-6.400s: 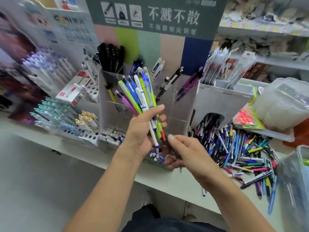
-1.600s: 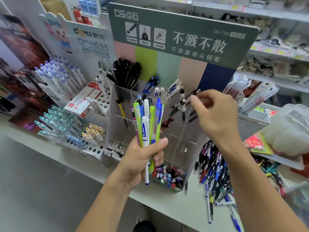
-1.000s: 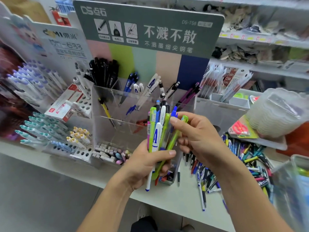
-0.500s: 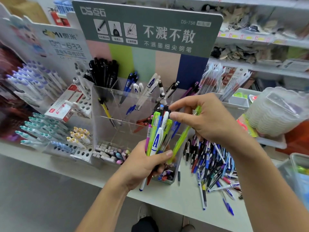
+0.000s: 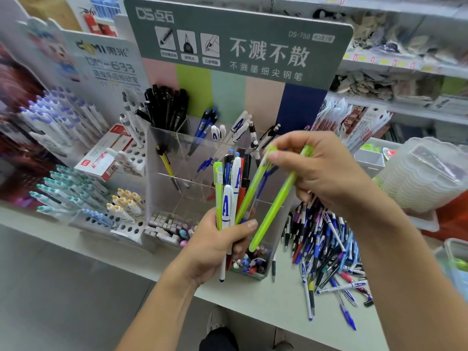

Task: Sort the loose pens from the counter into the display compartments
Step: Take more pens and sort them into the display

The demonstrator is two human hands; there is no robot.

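Note:
My left hand (image 5: 215, 244) grips a bunch of pens (image 5: 231, 193), green, white, blue and red, held upright in front of the clear display compartments (image 5: 174, 153). My right hand (image 5: 319, 171) holds a lime green pen (image 5: 276, 201) slanting down to the left, clear of the bunch, and its fingertips pinch the top of a second green pen (image 5: 253, 188) that still stands in the bunch. A heap of loose pens (image 5: 326, 249) lies on the counter (image 5: 253, 297) under my right forearm. The back compartments hold black, blue and white pens.
Racks of capped pens (image 5: 76, 188) stand to the left, with a red and white box (image 5: 106, 153). A green sign (image 5: 235, 44) rises behind the display. A stack of clear plastic lids (image 5: 425, 173) sits at the right, and packaged refills (image 5: 354, 122) behind it.
My right hand has drawn one lime green pen out of the bunch to the right and taken hold of a second green pen's top. The left hand stays put.

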